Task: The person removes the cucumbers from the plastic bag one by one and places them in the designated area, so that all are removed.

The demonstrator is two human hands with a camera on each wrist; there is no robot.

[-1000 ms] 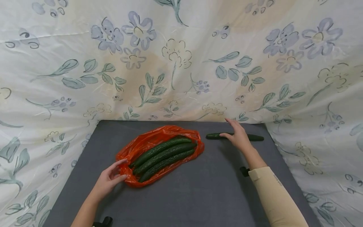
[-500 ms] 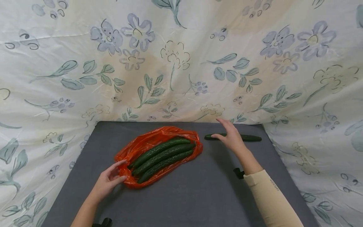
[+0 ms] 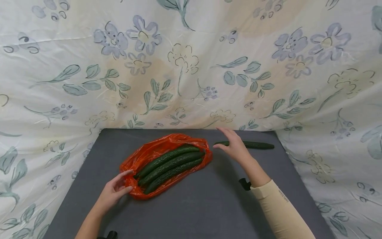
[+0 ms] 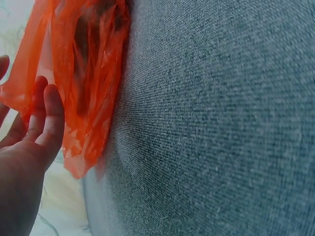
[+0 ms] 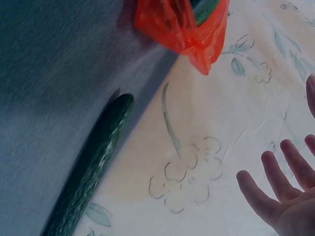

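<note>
On the grey table before a flowered cloth, three cucumbers lay in a red bag; the left hand touched its left end, thumb and fingers apart. The spread right hand hid from the head view part of a single cucumber right of the bag, and the right wrist view cut this hand off.

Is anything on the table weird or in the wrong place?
Maybe one thing: a cucumber lies by itself on the dark table, while three more cucumbers lie side by side in the red bag. It looks left out. I see nothing spilled or broken.
</note>
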